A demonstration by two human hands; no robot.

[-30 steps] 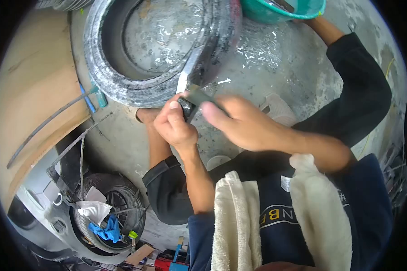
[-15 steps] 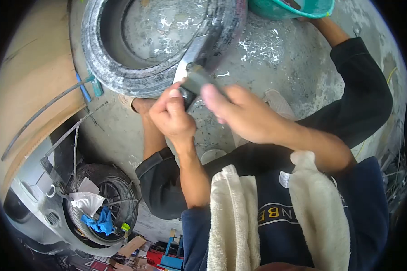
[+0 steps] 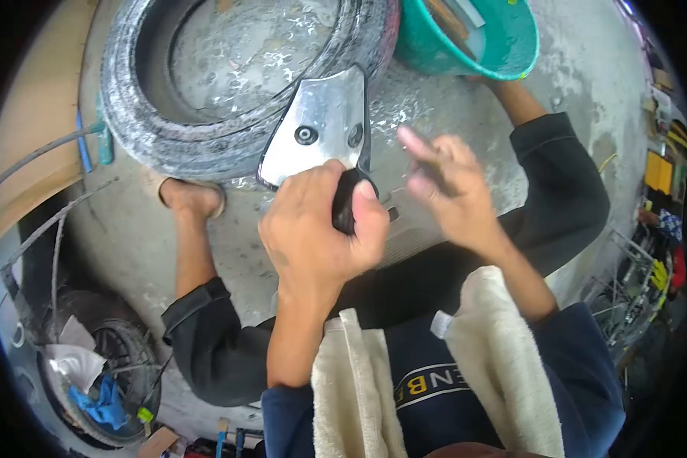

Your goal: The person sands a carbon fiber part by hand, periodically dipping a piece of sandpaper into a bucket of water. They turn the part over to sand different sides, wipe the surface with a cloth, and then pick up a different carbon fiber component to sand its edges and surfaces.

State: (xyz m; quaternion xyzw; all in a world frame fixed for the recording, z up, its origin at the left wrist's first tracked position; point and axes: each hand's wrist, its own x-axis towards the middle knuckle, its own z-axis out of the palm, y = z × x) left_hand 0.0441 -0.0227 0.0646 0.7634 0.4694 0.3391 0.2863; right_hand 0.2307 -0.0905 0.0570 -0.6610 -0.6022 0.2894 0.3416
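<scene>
My left hand is closed around the dark lower part of a polished metal plate. The plate has two round dark-rimmed holes and a black edge; its silver face is turned up toward me. Behind it, a large wet tire lies flat on the floor, smeared with grey and white. To the right, apart from the plate, my right hand pinches a small dark grey piece; motion blur hides what kind it is.
A green bucket with water and long pieces in it stands at the back right. A wooden board and blue-handled tool are at left. Below them is a wheel with a blue glove. Clutter lines the right side.
The plate has turned from nearly edge-on to face up in my left hand. My right hand has moved off it to the right, with the grey piece. The view has shifted, showing more bucket.
</scene>
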